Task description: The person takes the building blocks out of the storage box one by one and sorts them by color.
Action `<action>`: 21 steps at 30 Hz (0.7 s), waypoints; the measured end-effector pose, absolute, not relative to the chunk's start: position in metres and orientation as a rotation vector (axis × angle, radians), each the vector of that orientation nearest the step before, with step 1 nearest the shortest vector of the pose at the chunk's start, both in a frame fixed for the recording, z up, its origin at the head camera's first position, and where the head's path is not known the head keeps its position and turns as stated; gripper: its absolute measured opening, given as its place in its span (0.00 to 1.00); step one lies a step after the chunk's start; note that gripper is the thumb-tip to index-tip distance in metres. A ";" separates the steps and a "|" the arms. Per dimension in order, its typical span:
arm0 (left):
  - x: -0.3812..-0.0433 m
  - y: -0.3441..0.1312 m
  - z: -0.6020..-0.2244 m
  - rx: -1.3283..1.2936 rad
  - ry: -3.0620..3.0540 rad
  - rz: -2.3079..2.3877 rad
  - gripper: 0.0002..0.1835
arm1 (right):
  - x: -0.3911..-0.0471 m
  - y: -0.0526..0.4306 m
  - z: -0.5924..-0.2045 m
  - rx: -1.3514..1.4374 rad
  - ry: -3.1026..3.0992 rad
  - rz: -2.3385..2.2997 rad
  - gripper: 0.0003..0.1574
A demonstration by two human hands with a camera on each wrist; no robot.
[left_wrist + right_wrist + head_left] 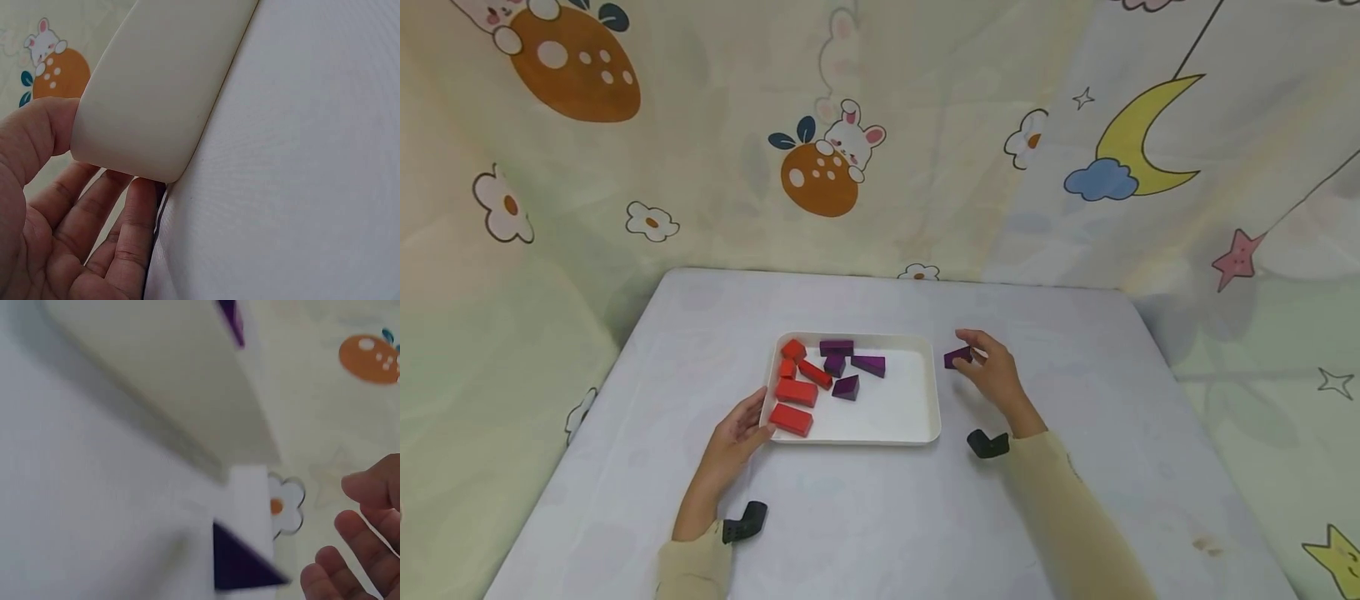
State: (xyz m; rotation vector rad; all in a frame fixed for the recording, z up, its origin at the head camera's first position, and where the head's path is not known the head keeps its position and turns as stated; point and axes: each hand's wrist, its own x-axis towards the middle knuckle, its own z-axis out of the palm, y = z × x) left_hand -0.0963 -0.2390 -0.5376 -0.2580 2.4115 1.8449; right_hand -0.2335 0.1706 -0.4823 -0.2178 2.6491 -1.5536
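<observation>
A white tray (895, 417) lies on the table, holding several red blocks (795, 392) at its left and several purple blocks (846, 387) near its middle. At its front left corner my left hand (735, 433) grips the tray, thumb at the rim and fingers along the outer side. The left wrist view shows this hand (75, 219) against the tray wall (150, 94). Right of the tray, my right hand (996, 377) is beside a purple block (955, 358). In the right wrist view, the block (244, 562) stands apart from the loosely curled fingers (369, 547).
The table (880, 525) has a white cover. A patterned cloth (940, 183) hangs behind and at the sides. Black wrist pieces (988, 444) sit at both sleeves (1067, 508). The tray's raised wall (169, 387) stands left of the right hand.
</observation>
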 end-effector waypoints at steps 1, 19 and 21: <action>-0.096 -0.239 -0.538 -0.257 2.412 1.845 0.38 | -0.231 0.165 -0.481 -0.234 2.652 -1.550 0.30; -0.098 -0.239 -0.542 -0.199 2.439 1.863 0.37 | -0.195 0.075 -0.496 -0.436 2.404 -1.693 0.28; -0.098 -0.239 -0.542 -0.194 2.441 1.867 0.37 | -0.193 0.067 -0.500 -0.425 2.376 -1.719 0.28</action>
